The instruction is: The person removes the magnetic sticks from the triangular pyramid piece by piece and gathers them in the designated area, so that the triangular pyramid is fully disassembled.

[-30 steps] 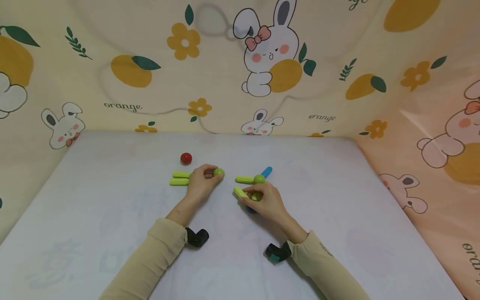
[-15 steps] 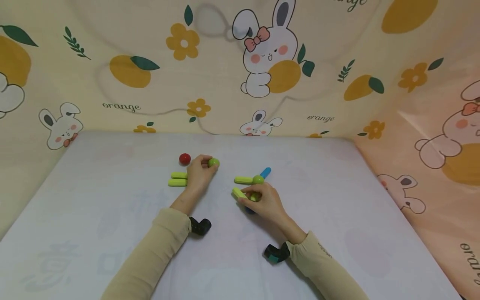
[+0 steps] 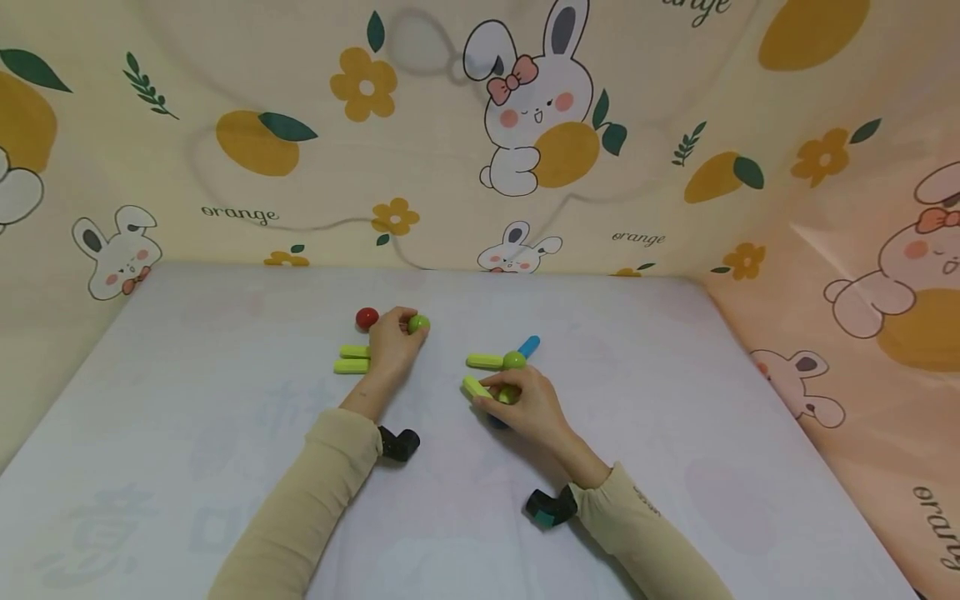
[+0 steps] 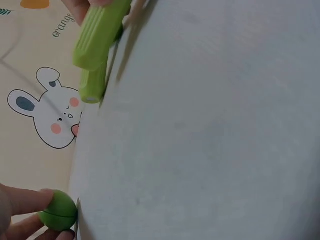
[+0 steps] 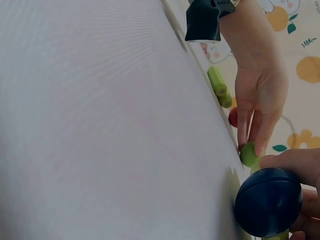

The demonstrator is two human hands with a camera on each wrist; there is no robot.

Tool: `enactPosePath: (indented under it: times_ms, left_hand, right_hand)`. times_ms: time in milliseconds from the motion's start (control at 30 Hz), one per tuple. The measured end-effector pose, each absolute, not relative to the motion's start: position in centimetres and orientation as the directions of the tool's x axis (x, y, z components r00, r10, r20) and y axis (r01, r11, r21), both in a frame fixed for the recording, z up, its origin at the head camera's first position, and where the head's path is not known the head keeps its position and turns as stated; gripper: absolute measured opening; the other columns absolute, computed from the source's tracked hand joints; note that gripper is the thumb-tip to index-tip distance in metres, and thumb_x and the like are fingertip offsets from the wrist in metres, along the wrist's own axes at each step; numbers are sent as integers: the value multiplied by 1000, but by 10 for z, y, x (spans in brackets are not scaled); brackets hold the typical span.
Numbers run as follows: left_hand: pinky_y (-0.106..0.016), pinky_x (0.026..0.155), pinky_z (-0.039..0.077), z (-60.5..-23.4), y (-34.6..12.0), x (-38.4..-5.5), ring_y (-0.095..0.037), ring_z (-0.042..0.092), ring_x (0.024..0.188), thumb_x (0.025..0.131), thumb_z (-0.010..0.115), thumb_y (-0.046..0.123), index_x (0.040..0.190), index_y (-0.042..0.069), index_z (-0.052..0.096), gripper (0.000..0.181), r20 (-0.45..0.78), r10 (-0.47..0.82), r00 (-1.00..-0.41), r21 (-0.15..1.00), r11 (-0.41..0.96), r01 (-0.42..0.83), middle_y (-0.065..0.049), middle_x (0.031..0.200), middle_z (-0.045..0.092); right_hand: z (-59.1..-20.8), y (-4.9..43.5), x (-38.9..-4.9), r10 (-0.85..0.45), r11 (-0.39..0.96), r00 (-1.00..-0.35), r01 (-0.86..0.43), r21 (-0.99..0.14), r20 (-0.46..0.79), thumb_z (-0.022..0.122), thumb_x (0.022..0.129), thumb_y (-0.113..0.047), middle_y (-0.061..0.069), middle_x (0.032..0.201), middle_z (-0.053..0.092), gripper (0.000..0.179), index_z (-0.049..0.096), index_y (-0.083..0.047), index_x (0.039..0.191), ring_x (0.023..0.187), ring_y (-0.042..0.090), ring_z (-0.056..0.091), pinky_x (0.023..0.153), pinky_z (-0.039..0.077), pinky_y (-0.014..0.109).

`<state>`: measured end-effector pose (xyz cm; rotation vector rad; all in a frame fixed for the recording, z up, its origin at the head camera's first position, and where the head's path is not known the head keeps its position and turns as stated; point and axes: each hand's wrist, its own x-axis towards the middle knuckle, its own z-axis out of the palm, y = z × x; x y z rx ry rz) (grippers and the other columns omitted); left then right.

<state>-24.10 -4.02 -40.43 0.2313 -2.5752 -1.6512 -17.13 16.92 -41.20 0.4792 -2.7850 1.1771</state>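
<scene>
My left hand [image 3: 393, 342] pinches a light green ball [image 3: 418, 323] close over the table, near its back. The red ball [image 3: 367, 318] and two light green rods [image 3: 351, 366] lie just left of that hand, which partly covers the rods. With thumb and fingers my right hand [image 3: 528, 404] grips a light green rod [image 3: 476, 387]. A dark blue ball [image 5: 269, 202] shows at its fingers in the right wrist view; from the head it is mostly hidden. Just beyond this hand, another green ball [image 3: 514, 360] meets a green rod [image 3: 485, 361] and a blue rod [image 3: 529, 346].
A white cloth covers the table [image 3: 645, 400]. Behind it hangs a curtain [image 3: 420, 150] printed with rabbits and oranges, which continues along the right side. Black wrist devices sit under the left [image 3: 400, 444] and right [image 3: 551, 508] cuffs.
My left hand has moved back and to the left with the green ball, closer to the red ball. The right hand keeps its grip and has hardly moved.
</scene>
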Motion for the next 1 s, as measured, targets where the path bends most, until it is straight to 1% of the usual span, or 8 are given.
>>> enactPosePath:
  times_ms: [133,333,500,667,833,1000]
  left_hand:
    - [-38,89,49,-406,-41,-241,-30,59,105,90,64,9,124,-3,58,37,-2,-156,-988,896,439,-71,-21,115,63]
    - [-40,92,48,-405,-42,-239,-32,58,107,88,65,7,127,-3,56,41,9,-151,-989,879,472,-64,-23,118,62]
    - [-42,99,45,-402,-43,-236,-34,55,116,88,65,8,132,-3,51,47,3,-132,-991,865,498,-63,-24,127,57]
    - [-44,104,40,-400,-44,-231,-36,51,122,88,65,9,134,-3,48,51,43,-110,-993,846,533,-22,-24,131,53]
    - [-45,104,39,-397,-45,-222,-36,49,122,88,67,13,133,-2,49,51,92,-103,-990,849,528,24,-23,132,52]
    - [-45,102,41,-395,-44,-209,-35,53,118,87,70,18,128,-2,54,48,139,-82,-987,853,517,78,-21,127,56]
  right_hand:
    - [-414,169,-172,-254,657,-947,-318,-684,196,81,77,-20,-3,77,67,20,77,-9,92,76,11,50,65,38,22]
    - [-415,168,-171,-252,662,-947,-318,-678,198,81,76,-21,-3,77,67,20,77,-10,92,77,12,50,67,38,23]
    - [-414,167,-170,-254,661,-947,-319,-679,198,81,76,-20,-2,78,67,21,77,-9,93,77,13,50,67,38,24]
    - [-412,169,-169,-261,651,-949,-309,-694,178,81,77,-21,-2,81,68,23,76,-10,96,78,13,50,68,39,24]
    - [-412,174,-169,-281,626,-949,-294,-722,143,80,78,-21,-2,87,69,26,75,-12,101,80,13,50,69,41,25]
    - [-412,181,-169,-328,612,-932,-332,-718,152,80,78,-22,-2,94,71,30,73,-14,106,82,12,49,70,41,24]
